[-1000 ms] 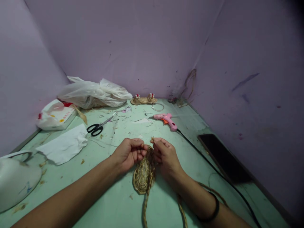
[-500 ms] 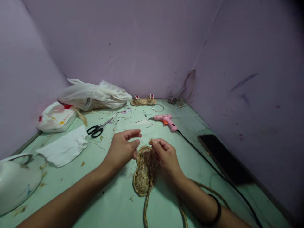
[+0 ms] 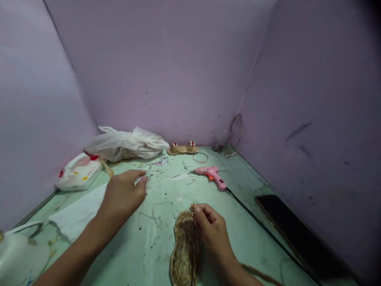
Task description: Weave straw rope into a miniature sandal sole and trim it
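Observation:
A sole-shaped piece of coiled straw braid (image 3: 186,248) lies on the green table in front of me. Beside its upper edge, my right hand (image 3: 212,228) pinches the short end of a straw cord (image 3: 192,207) between thumb and fingers. My left hand (image 3: 125,196) is over the scissors (image 3: 146,170), thumb and forefinger apart. Only part of the scissors shows past the fingertips; their black handles are hidden behind the hand. More straw cord (image 3: 258,273) trails from under my right forearm.
A pink glue gun (image 3: 210,173) lies ahead, its black cable running right past a dark phone (image 3: 297,234). At the back are a white plastic bag (image 3: 127,143) and a finished straw sole (image 3: 183,149). Left stand a white box (image 3: 80,174), paper (image 3: 77,206) and a white lamp-like object (image 3: 20,254).
My left hand has moved away from the straw sole, left to the scissors. The right hand keeps its pinch on the cord end. The view has tilted up.

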Action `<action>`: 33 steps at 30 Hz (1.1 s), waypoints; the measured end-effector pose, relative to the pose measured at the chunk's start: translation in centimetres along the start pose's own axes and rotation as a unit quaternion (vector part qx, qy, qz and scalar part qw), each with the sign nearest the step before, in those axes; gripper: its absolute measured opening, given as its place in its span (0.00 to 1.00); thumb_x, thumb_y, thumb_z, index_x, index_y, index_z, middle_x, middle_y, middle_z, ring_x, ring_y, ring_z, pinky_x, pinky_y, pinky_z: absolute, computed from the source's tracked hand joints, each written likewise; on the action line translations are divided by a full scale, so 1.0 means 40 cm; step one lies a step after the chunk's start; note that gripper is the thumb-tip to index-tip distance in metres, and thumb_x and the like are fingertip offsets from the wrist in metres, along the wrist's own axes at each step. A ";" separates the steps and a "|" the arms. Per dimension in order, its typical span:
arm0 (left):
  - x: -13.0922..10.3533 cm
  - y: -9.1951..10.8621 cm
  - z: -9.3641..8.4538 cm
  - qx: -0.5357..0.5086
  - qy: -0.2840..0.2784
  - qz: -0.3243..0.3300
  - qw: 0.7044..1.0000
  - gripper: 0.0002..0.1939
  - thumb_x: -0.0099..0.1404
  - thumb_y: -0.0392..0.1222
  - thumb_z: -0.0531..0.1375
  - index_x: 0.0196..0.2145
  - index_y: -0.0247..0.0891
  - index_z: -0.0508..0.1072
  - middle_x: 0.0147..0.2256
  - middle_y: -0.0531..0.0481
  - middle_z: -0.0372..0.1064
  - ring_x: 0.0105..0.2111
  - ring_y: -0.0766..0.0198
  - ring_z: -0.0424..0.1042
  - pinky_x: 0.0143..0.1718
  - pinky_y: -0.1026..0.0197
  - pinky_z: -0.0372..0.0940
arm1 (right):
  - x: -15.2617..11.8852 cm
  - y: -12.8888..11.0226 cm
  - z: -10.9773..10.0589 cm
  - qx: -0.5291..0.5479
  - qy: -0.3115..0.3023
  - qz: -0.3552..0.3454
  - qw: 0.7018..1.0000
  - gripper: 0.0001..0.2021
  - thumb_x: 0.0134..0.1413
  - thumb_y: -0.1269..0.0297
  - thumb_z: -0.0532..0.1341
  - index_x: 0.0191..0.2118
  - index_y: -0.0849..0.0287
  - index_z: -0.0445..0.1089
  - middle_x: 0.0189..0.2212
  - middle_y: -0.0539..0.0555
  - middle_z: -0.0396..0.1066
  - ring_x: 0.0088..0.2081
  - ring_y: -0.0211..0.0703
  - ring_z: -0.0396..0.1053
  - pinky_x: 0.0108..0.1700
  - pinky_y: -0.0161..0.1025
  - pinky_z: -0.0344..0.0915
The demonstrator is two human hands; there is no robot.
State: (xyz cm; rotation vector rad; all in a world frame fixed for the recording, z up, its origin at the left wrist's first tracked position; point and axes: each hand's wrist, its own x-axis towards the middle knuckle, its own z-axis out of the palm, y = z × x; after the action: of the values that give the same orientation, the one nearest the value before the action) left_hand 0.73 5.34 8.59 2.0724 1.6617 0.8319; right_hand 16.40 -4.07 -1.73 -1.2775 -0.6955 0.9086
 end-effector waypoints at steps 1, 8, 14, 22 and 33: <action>-0.013 0.012 0.007 -0.086 -0.042 -0.026 0.995 0.14 0.50 0.41 0.59 0.35 0.35 0.75 0.33 0.43 0.73 0.17 0.67 0.64 0.17 0.65 0.53 | -0.001 0.004 0.002 0.005 -0.004 -0.002 1.000 0.14 0.46 0.54 0.61 0.23 0.61 0.66 0.17 0.46 0.57 0.21 0.35 0.53 0.22 0.32 0.52; -0.110 0.065 0.136 -0.397 -0.299 -0.163 0.852 0.25 0.49 0.34 0.59 0.46 0.25 0.66 0.27 0.45 0.72 0.11 0.72 0.61 0.11 0.68 0.55 | -0.022 0.003 0.017 0.039 -0.055 0.022 0.997 0.14 0.49 0.53 0.58 0.26 0.60 0.66 0.13 0.46 0.60 0.18 0.36 0.58 0.21 0.33 0.55; -0.106 0.056 0.171 -0.375 -0.319 -0.193 0.849 0.06 0.48 0.36 0.60 0.26 0.30 0.68 0.12 0.53 0.64 0.12 0.69 0.63 0.13 0.68 0.59 | -0.027 -0.011 0.019 0.006 -0.011 -0.028 1.000 0.13 0.49 0.55 0.58 0.25 0.61 0.67 0.16 0.48 0.63 0.20 0.36 0.60 0.23 0.33 0.59; -0.147 0.071 0.200 -0.443 -0.244 -0.197 0.840 0.11 0.48 0.43 0.60 0.22 0.37 0.60 0.06 0.62 0.51 0.07 0.76 0.46 0.08 0.73 0.41 | -0.030 -0.018 0.014 -0.058 0.040 -0.069 0.995 0.12 0.51 0.59 0.56 0.22 0.59 0.64 0.19 0.48 0.64 0.25 0.39 0.62 0.28 0.34 0.61; -0.150 0.077 0.190 -0.422 -0.210 -0.201 0.859 0.10 0.45 0.42 0.63 0.18 0.33 0.66 0.07 0.62 0.48 0.08 0.78 0.43 0.09 0.72 0.39 | -0.038 -0.026 -0.014 -0.139 -0.028 -0.173 0.975 0.10 0.54 0.64 0.54 0.30 0.61 0.70 0.26 0.53 0.70 0.29 0.40 0.66 0.33 0.35 0.61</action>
State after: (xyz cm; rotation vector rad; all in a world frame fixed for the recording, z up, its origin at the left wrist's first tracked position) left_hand 7.10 -0.56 3.32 1.1326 1.1164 0.7084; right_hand 16.34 -5.71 -0.72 -1.3237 -1.0807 0.5764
